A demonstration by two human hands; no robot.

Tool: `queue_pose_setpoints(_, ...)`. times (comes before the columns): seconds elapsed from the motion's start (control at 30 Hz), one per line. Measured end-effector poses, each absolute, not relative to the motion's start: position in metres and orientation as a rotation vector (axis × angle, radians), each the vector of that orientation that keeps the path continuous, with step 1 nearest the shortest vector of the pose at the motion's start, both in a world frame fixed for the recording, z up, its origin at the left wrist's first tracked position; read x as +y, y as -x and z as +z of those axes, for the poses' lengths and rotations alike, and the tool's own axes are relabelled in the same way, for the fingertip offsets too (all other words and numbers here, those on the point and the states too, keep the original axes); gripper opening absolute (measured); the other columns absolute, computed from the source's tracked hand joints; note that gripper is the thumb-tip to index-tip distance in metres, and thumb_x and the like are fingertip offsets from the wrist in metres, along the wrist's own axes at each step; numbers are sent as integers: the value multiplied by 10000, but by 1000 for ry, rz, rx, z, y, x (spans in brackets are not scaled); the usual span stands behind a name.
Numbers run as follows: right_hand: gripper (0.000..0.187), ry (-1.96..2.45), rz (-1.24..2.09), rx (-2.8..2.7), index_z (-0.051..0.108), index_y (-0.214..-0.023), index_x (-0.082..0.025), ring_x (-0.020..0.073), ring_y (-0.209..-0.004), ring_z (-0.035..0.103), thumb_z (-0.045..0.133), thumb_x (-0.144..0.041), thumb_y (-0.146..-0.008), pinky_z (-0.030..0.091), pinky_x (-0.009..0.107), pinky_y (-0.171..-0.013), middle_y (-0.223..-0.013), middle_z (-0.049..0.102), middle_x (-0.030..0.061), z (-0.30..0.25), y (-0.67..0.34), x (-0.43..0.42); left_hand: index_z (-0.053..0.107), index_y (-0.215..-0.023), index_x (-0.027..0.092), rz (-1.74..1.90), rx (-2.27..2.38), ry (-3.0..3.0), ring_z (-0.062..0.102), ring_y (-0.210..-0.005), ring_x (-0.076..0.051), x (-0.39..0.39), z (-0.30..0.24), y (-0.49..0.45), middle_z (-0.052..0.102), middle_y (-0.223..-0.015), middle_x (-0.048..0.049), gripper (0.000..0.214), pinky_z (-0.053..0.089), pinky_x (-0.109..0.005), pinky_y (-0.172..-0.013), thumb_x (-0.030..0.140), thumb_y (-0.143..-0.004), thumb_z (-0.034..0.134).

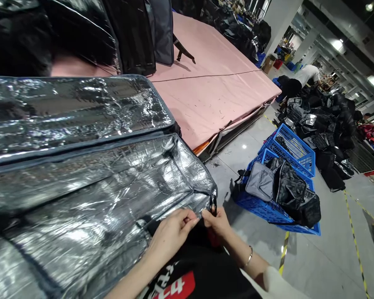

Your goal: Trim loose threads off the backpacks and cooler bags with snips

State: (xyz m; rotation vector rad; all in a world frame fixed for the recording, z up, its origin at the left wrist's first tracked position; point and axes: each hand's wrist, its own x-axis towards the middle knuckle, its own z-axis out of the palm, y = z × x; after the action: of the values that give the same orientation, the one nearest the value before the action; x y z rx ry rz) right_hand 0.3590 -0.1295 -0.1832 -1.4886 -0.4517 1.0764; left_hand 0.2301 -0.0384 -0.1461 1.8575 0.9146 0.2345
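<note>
A large bag [93, 216] with a silver foil lining lies open before me, its foil-lined lid [81, 106] folded back on the far side. At its near right corner, my right hand [218, 223] is closed round small black thread snips [213, 205], with the blades pointing up beside the rim. My left hand [173, 229] is closed in a pinch just left of it, over the near edge of the bag. What lies between its fingertips is too small to make out. The two hands are close together but apart.
Dark bags [134, 37] stand at the back left of the pink-covered table [202, 91]. To the right, blue crates [262, 209] on the floor hold grey and black bags. Beyond lies a heap of black bags [324, 124], with a person [308, 74] bending behind it.
</note>
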Motion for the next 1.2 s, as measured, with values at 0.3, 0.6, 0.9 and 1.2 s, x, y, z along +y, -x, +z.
queue_pose_setpoints(0.3,521,1533,1129,-436,430,-540,-200,50,-419,236,734,-619,-594,172,210,-416,-404,335,-89,-183,-364,-134,479,-732,236,214,1089,-1433,549,-513,-204,-36,-148,-229,599,-540,-5,396,424,-297,-544,624,-697,405)
queue_pose_setpoints(0.6,583,1559,1169,-464,377,-547,-215,49,-416,211,693,-704,-568,179,228,-423,-430,291,-95,-176,-361,-133,509,-640,243,172,857,-1853,545,-604,-198,-37,-152,-225,570,-647,-2,312,392,-281,-582,530,-748,452)
queue_pose_setpoints(0.9,370,1916,995,-806,564,-737,-187,116,-590,412,572,-552,-792,326,244,-574,-627,477,-33,-147,-378,-137,482,-670,232,318,1116,-1365,552,-599,-196,-35,-154,-222,537,-563,13,394,428,-280,-591,625,-692,472)
queue_pose_setpoints(1.2,185,2164,830,-1300,620,-865,-214,108,-512,409,645,-386,-800,299,230,-536,-567,478,-58,-96,-374,-144,503,-651,203,438,1112,-1272,400,-537,-135,-38,-147,-220,437,-548,41,457,329,-241,-530,656,-675,558)
